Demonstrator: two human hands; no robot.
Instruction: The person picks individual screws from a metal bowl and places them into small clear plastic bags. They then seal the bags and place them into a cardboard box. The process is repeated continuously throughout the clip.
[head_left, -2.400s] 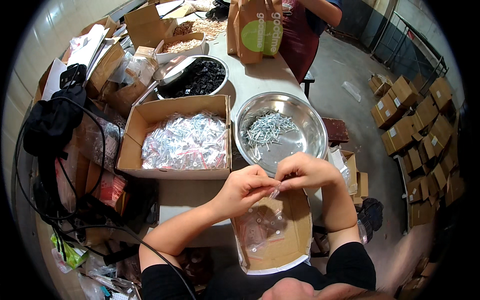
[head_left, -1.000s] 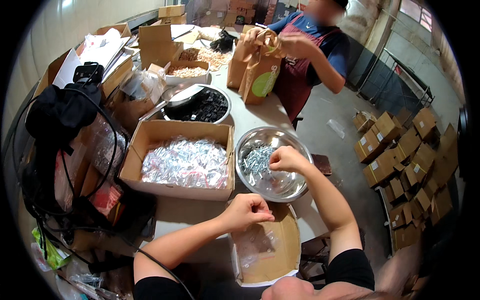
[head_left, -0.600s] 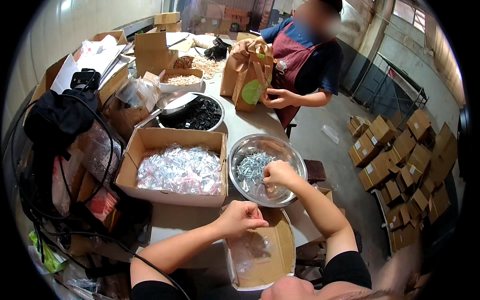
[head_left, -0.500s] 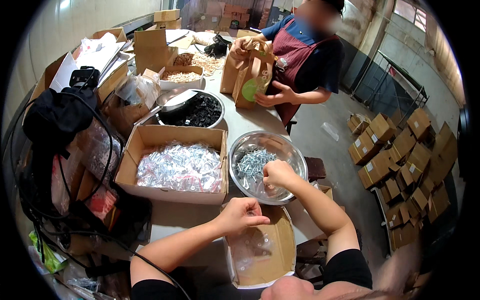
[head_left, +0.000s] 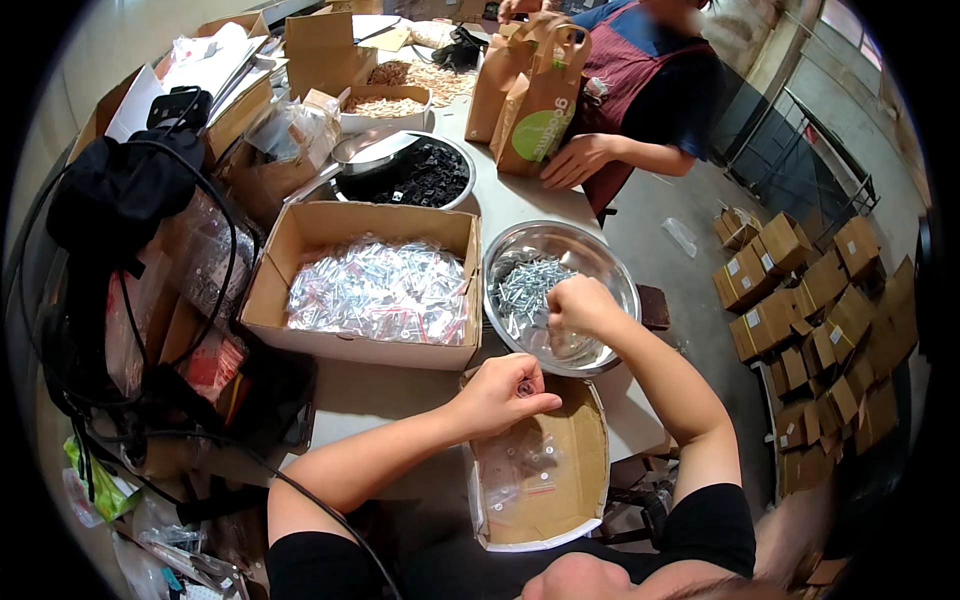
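My right hand point(head_left: 583, 306) is inside a steel bowl point(head_left: 622, 268), fingers pinched together beside a heap of silver screws point(head_left: 530, 290). Whatever those fingers hold is hidden. Just left of and nearer than the bowl, my left hand point(head_left: 502, 396) is curled, thumb toward the fingers, with a small clear or shiny bit showing between them that I cannot make out. Beneath it stands a shallow cardboard tray point(head_left: 575, 468) holding clear plastic bags point(head_left: 520, 462) with small washer-like parts. To the left, a cardboard box point(head_left: 385, 350) is full of small clear packets of hardware point(head_left: 380, 292).
Behind the box, a basin of black parts point(head_left: 425, 172) carries a metal scoop point(head_left: 360, 150). Wooden pegs point(head_left: 385, 106) fill a white box. Across the table, a co-worker handles brown paper bags point(head_left: 540, 105). Cables and a black bag point(head_left: 120, 210) crowd the left; cartons point(head_left: 820, 330) stack at right.
My view has tilted, so the table sits higher and further right. My hands keep about the same places by bowl and tray. The co-worker's lower hand has moved toward the paper bag's base.
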